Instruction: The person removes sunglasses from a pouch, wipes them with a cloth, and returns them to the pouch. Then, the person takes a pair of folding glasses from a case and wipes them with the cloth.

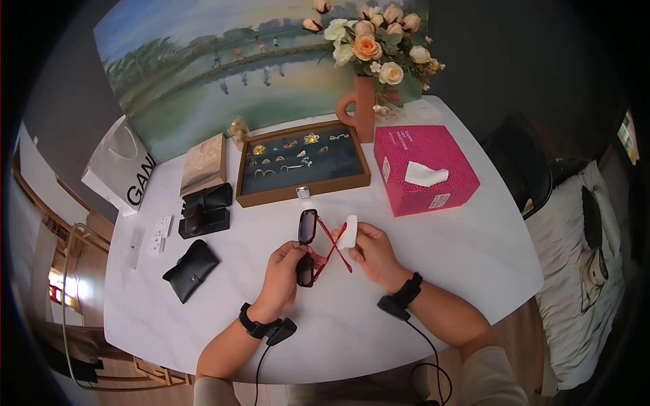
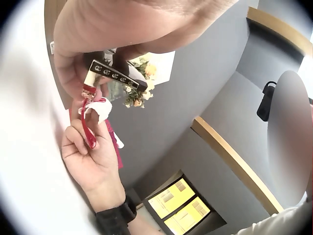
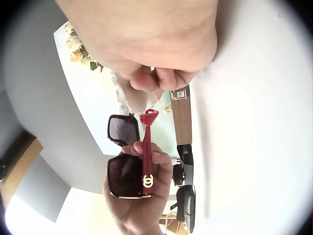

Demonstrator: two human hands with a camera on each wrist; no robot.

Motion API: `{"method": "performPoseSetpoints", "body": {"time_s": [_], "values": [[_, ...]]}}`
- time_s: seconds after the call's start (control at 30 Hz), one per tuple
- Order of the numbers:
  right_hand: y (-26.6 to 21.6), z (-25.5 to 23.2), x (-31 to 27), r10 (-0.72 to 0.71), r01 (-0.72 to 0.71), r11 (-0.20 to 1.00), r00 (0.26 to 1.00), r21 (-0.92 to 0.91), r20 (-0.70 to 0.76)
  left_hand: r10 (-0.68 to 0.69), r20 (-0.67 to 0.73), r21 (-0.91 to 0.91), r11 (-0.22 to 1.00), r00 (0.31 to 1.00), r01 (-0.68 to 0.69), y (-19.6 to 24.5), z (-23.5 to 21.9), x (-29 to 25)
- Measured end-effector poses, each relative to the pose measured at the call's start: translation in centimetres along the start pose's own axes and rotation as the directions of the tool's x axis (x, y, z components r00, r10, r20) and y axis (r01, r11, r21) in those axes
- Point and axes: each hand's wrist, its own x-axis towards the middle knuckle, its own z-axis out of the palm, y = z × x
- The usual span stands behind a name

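Sunglasses [image 1: 307, 229] are hanging over the white table [image 1: 325, 352] in front of the person, and the left hand [image 1: 279, 274] is grasping them, thumb and fingers pinching near the bridge between the 2 dark lenses [image 1: 305, 272]. Their front is running away from the person along its long axis, 1 lens nearer the body and 1 farther off, toward the jewellery tray [image 1: 271, 198]. From that front the 2 red temples [image 1: 334, 244] are pointing rightward and, in the head view, crossing in an X, so the folding side is facing the right hand [image 1: 376, 254]. That hand is pinching a white cloth [image 1: 349, 232] with curled fingers, just right of the temples. Temples, not lenses, are lying nearest the cloth, while the lenses are sitting on the left hand's side. In the head view, the tip of the temple from the nearer lens is overlapping the cloth's left edge; whether it is touching or only passing in front, I am not managing to tell. As a judgement, bringing cloth to temple is calling for only a slight leftward shift, whereas reaching the lenses is requiring a longer path past the crossed temples.
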Motion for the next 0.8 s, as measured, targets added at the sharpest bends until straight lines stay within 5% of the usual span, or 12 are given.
{"method": "performPoseSetpoints", "body": {"time_s": [0.3,0.37,0.47,0.8], "values": [[0.7,-1.1,0.8,-0.024,0.033,0.996,0.994,0.084,-0.109,-0.147,0.106,-0.087,0.984,0.984,0.156,0.4,-0.3,-0.1],[0.3,-1.3,0.6,0.049,-0.056,0.996,0.995,0.074,0.09,-0.15,0.151,-0.055,0.986,0.977,0.16,0.2,-0.1,0.1],[-0.3,-0.6,-0.1,0.097,-0.108,0.993,0.979,0.056,0.178,-0.139,0.153,0.019,0.99,0.979,0.137,-0.2,-0.2,0.2],[-0.3,-1.2,0.2,0.21,-0.234,0.969,0.949,0.083,0.234,-0.242,0.227,-0.04,0.965,0.943,0.258,-0.6,-1.0,0.8]]}}
